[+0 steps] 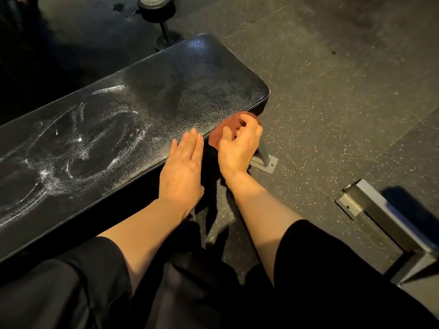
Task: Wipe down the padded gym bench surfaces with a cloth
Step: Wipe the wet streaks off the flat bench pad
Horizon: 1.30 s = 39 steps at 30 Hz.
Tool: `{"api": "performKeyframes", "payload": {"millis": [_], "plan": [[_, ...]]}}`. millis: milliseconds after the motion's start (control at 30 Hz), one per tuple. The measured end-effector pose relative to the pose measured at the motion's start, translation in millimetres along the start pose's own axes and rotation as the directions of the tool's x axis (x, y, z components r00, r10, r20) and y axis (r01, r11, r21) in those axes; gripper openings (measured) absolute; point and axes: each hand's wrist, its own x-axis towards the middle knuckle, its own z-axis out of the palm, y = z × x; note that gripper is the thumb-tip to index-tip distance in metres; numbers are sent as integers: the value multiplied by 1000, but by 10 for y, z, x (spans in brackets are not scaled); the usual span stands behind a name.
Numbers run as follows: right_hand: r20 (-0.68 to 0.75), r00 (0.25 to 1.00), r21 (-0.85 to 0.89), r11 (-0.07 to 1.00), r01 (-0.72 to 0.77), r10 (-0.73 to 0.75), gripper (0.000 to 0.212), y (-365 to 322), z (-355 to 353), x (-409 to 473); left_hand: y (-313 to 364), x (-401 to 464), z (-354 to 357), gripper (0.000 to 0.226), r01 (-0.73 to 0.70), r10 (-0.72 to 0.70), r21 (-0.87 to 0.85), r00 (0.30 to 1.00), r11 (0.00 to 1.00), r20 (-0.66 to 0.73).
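Note:
A black padded bench [147,103] runs from the lower left up to the middle, its top streaked with white smears on the left half. My left hand [183,167] lies flat with straight fingers on the bench's near edge. My right hand [240,148] grips a reddish-brown cloth [228,125] and holds it against the bench's near side edge, close to the right corner. Most of the cloth is hidden under the fingers.
A grey metal bench foot [267,162] is bolted to the speckled rubber floor [332,91] just right of my right hand. Another grey metal frame [370,210] lies at the lower right. A dumbbell [161,17] stands beyond the bench's far end.

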Motion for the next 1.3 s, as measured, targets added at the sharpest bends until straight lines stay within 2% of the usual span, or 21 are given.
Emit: {"api": "performKeyframes", "payload": {"millis": [67, 200, 333, 367, 467, 533, 567, 667, 700, 733, 833, 900, 967, 1067, 1100, 1167, 1233, 1300], "plan": [[-27, 1000, 35, 999, -2, 3, 27, 46, -49, 147, -10, 5, 32, 110, -1, 0, -15, 1000, 1000, -20], [-124, 991, 49, 998, -39, 44, 27, 91, 54, 267, -20, -1, 44, 113, -15, 15, -17, 1000, 1000, -2], [1, 995, -25, 994, 105, -105, 15, 65, 12, -78, -20, 3, 25, 114, -5, 5, -1, 1000, 1000, 19], [-6, 992, -35, 991, 129, -130, 15, 84, -23, -1, -21, 2, 25, 113, -7, 7, 5, 1000, 1000, 18], [-129, 990, 22, 998, 64, -60, 20, 87, -87, 448, -4, -4, 25, 112, -10, 9, 29, 1000, 1000, 12], [-167, 985, 22, 998, 57, -53, 20, 59, -78, 440, 1, -3, 16, 110, -4, 4, 16, 1000, 1000, 15], [-135, 987, -9, 996, 86, -86, 19, 53, -62, 311, 2, 3, 10, 110, -1, 1, 4, 1000, 1000, 14], [174, 967, -27, 980, 195, -188, 16, 92, -50, -217, -8, 13, 15, 113, -4, 4, -33, 1000, 999, 8], [210, 956, -14, 977, 212, -205, 17, 131, -78, -272, -9, 15, 14, 112, -5, 5, -40, 1000, 999, 2], [174, 965, -11, 980, 199, -194, 18, 136, -119, -229, -10, 13, 12, 112, -2, 2, -41, 1000, 999, 0], [-88, 982, -80, 984, 159, -166, 21, 134, -213, 183, -10, -11, 13, 111, 8, -8, -38, 1000, 999, 14], [-109, 984, -51, 990, 134, -139, 22, 132, -173, 293, -11, -12, 17, 111, 4, -3, -40, 1000, 999, 9], [-32, 983, -18, 983, 181, -182, 21, 129, -30, 74, -16, 9, 29, 107, -11, 10, -60, 1000, 998, -13], [244, 940, -24, 968, 252, -238, 24, 176, 70, -498, -73, -32, 45, 85, -38, 20, -165, 994, 986, -105], [274, 924, -26, 958, 286, -268, 27, 179, 29, -589, -121, -83, 63, 78, -45, 16, -185, 988, 982, -155], [159, 938, -28, 948, 317, -309, 28, 83, -56, -518, -242, -245, 85, 77, -27, -18, -187, 972, 982, -235], [14, 962, -16, 962, 273, -273, 31, -71, -78, -337, -370, -419, 85, 75, 49, -104, -191, 950, 980, -294], [29, 979, 9, 980, 201, -201, 33, -201, -12, -335, -477, -527, 65, 70, 137, -203, -216, 926, 967, -318]]}}
